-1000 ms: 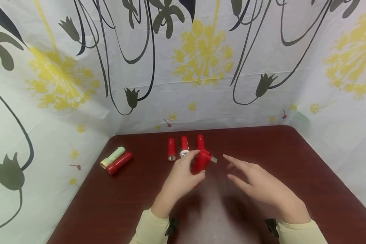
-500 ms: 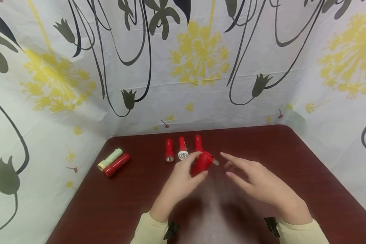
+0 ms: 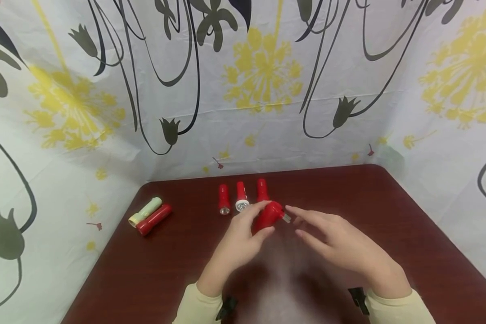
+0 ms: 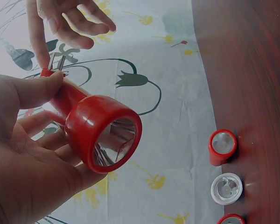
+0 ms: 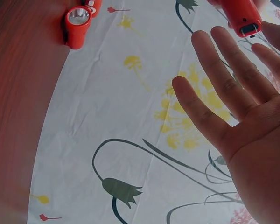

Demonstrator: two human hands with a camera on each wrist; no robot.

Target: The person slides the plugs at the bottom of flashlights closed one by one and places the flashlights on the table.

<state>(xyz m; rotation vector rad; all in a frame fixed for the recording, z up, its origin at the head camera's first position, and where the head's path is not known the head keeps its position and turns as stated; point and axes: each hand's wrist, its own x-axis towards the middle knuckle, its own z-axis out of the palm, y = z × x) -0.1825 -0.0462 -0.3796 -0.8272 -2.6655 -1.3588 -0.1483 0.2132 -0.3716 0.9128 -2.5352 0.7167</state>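
My left hand (image 3: 236, 238) grips a red flashlight (image 3: 268, 215) above the middle of the table, thumb on the near side. In the left wrist view its wide reflector head (image 4: 105, 133) faces the camera. Two metal plug prongs (image 3: 286, 218) stick out of the tail end, toward my right hand (image 3: 342, 238). The right index fingertip is at the tail beside the prongs; whether it touches cannot be told. My other right fingers are loosely extended and hold nothing. The right wrist view shows the right palm (image 5: 266, 135) spread below the flashlight's tail (image 5: 242, 16).
At the table's back lie a red flashlight (image 3: 224, 199), one with a white head (image 3: 241, 195), and another red one (image 3: 262, 189), partly hidden by my hand. To the left lie a pale green flashlight (image 3: 147, 210) and a red one (image 3: 155, 219). Patterned cloth (image 3: 210, 99) surrounds the table (image 3: 178, 265).
My right hand has moved slightly left, bringing its index fingertip up to the flashlight's tail. The prongs now show as two separate blades, angled more downward. The left hand keeps its grip.
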